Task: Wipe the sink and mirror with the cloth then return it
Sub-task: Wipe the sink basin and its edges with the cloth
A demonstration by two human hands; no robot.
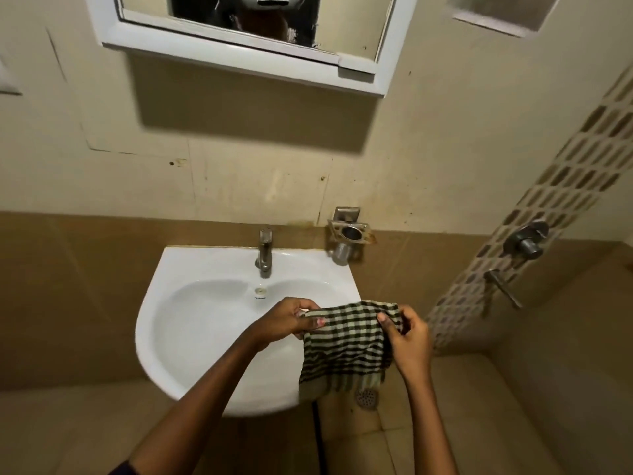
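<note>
A green and cream checked cloth [346, 347] hangs in the air over the right rim of the white sink [191, 330]. My left hand [287, 320] pinches its upper left corner. My right hand [407, 334] pinches its upper right corner, so the cloth is stretched between both hands and droops below them. High on the wall above hangs the mirror [346, 25] in a white frame, with only its lower part in view.
A metal tap [264, 252] stands at the back of the sink. A metal holder [351, 234] is fixed to the wall right of it. Shower valves [525, 241] sit on the right wall. A floor drain [366, 398] shows below the cloth.
</note>
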